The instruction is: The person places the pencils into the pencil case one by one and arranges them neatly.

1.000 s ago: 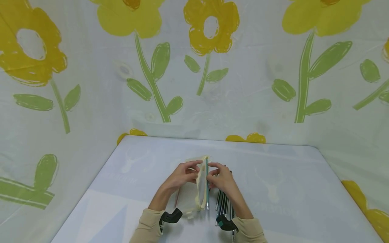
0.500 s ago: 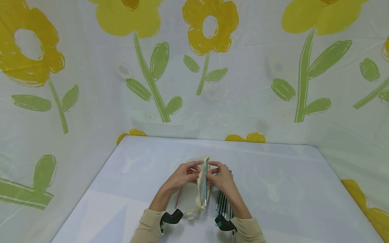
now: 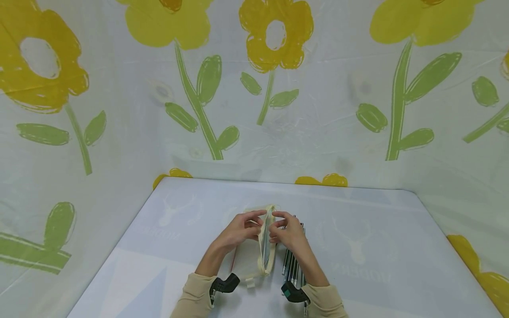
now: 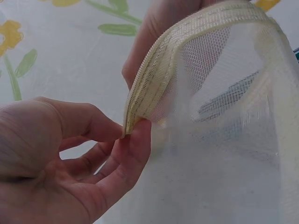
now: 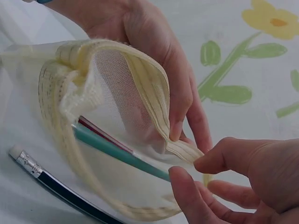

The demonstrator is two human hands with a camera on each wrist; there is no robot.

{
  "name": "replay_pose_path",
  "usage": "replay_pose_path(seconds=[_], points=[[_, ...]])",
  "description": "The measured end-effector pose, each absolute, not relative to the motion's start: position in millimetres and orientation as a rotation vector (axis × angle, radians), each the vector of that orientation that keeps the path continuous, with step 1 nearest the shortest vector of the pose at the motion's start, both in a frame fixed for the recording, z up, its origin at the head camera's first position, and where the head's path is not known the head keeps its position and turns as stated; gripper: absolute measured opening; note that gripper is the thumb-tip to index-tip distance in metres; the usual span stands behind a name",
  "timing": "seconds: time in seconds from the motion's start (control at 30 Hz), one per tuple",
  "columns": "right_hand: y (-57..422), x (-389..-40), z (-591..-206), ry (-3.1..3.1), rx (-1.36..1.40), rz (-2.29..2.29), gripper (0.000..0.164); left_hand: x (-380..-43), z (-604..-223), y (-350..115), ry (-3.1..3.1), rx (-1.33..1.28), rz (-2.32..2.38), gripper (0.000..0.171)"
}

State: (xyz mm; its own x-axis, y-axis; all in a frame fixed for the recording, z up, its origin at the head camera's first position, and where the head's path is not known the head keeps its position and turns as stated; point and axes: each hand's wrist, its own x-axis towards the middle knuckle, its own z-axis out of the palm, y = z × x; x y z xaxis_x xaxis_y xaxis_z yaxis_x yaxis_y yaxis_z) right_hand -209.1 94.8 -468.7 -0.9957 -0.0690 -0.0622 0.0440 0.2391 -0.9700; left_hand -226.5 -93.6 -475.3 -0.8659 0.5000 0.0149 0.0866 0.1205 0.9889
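A cream-edged mesh pencil case [image 3: 272, 260] stands on edge between the hands, its zipped mouth parted. My left hand [image 4: 70, 158] pinches the zipper edge between thumb and fingers, plain in the left wrist view. My right hand [image 3: 289, 232] is at the opposite rim; in the right wrist view its fingers [image 5: 224, 156] lie on both sides of the cream edge and appear to pinch it. A teal pencil [image 5: 112, 151] lies inside the case, its far end hidden behind a fingertip. Beside it, inside, is a dark red pencil [image 5: 100, 133].
Several dark pencils [image 3: 293, 267] lie in a loose bunch under my right forearm; one pencil [image 5: 56, 189] with a white eraser shows close to the case. The pale tabletop [image 3: 366, 247] ends at a flower-printed curtain [image 3: 318, 132].
The teal pencil, upright at the case's mouth in the right hand's fingers, has gone down into the case and left those fingers. The left hand has barely moved.
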Motion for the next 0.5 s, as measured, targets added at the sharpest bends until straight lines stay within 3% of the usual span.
replay_pose_path(seconds=[0.5], points=[[103.8, -206.7, -458.5, 2.506, -0.092, -1.78, 0.039, -228.9, -477.2, -98.0, 2.142, 0.556, 1.776, 0.053]])
